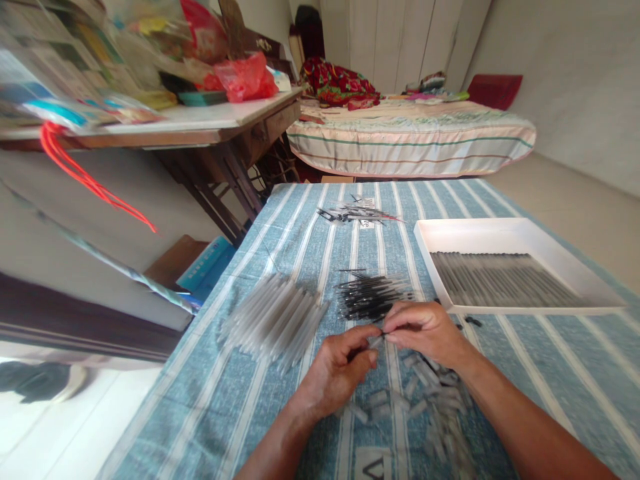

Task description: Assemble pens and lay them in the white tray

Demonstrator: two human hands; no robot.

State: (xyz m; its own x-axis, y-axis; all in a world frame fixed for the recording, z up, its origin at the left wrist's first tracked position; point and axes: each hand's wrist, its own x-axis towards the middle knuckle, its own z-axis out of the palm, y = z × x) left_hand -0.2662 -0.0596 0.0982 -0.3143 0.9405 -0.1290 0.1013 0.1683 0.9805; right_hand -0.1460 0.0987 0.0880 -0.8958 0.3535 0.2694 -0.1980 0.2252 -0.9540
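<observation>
the left hand (340,370) and the right hand (427,330) met at the fingertips, left of the shallow white rectangular box (475,235), both pinched closed on a slim dark-and-grey piece (383,335) too small to make out fully. in the box, thin grey rods (500,281) lay side by side. to its left was a pile of slender glossy black rods (370,298), and farther left a bundle of thicker translucent grey tubes (277,320). short grey translucent tubes (431,393) lay scattered nearer the person than the box, and small black pieces (473,321) just beside its near edge. blue cloth with white stripes (200,400) stretched beneath the box.
</observation>
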